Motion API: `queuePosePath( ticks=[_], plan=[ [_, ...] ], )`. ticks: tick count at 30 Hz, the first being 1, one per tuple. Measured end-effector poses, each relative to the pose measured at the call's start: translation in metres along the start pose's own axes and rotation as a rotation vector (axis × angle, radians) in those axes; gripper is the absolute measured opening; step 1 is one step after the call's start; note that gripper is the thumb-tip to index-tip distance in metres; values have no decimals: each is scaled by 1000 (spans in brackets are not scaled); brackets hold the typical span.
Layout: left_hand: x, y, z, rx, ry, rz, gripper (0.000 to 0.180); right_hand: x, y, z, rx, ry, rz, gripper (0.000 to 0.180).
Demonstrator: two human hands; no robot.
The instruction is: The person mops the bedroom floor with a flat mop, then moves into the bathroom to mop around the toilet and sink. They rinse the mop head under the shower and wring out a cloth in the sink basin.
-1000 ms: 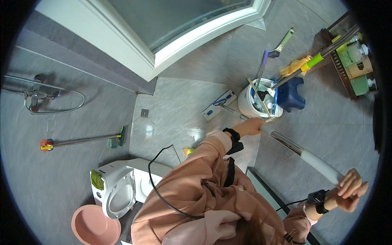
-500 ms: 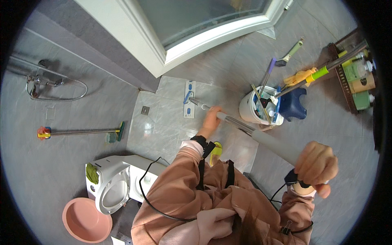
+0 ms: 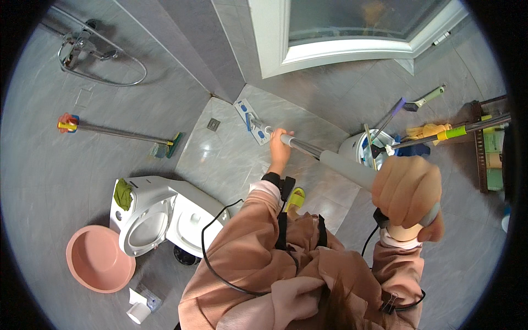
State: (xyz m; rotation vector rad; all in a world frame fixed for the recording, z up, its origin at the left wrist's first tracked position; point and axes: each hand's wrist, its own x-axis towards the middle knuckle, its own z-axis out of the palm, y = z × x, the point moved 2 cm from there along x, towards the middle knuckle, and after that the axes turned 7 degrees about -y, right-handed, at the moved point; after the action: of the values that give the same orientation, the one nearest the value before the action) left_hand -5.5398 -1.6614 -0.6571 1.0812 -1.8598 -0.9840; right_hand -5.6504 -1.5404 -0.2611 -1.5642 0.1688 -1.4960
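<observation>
A flat mop [image 3: 345, 168] with a grey and metal pole slants across the view in front of me. My left hand [image 3: 281, 150] is wrapped round the lower pole, while my right hand [image 3: 408, 191] closes in a fist round the upper end. The white mop head [image 3: 250, 122] with blue clips lies on the grey floor tiles near the wall corner. A white bucket [image 3: 352, 146] holding several brushes and handles stands to the right of the pole, partly hidden by it. My foot wears a yellow-green slipper [image 3: 296, 198].
A white toilet [image 3: 146, 228] with a green cloth [image 3: 123, 194] and a pink basin [image 3: 88, 258] are at the left. A long-handled brush [image 3: 124, 133] hangs on the left wall, below the shower tap [image 3: 82, 49]. A floor drain [image 3: 213, 125] sits near the corner. At right is a bottle rack [image 3: 478, 148].
The view has turned, shifting the room. The mop head now lies closer to the wall corner, and my right hand appears higher and larger. Both hands keep their hold on the pole.
</observation>
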Motion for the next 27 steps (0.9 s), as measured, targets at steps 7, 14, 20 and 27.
queuePosePath(
  ticks=[7, 14, 20, 27],
  plan=[
    [-5, -14, -47, 70, -162, 0, 18, 0, 13, -13, -78, 10, -63, 26],
    [30, -57, -89, 133, -488, -59, 19, -7, 50, -6, -298, 436, -114, 29],
    [34, -41, -138, 52, -256, -32, 25, 17, 96, 17, -425, 600, -127, 35],
    [57, 10, -212, 44, -191, 1, 21, 92, 160, 39, -418, 276, -222, 38]
  ],
)
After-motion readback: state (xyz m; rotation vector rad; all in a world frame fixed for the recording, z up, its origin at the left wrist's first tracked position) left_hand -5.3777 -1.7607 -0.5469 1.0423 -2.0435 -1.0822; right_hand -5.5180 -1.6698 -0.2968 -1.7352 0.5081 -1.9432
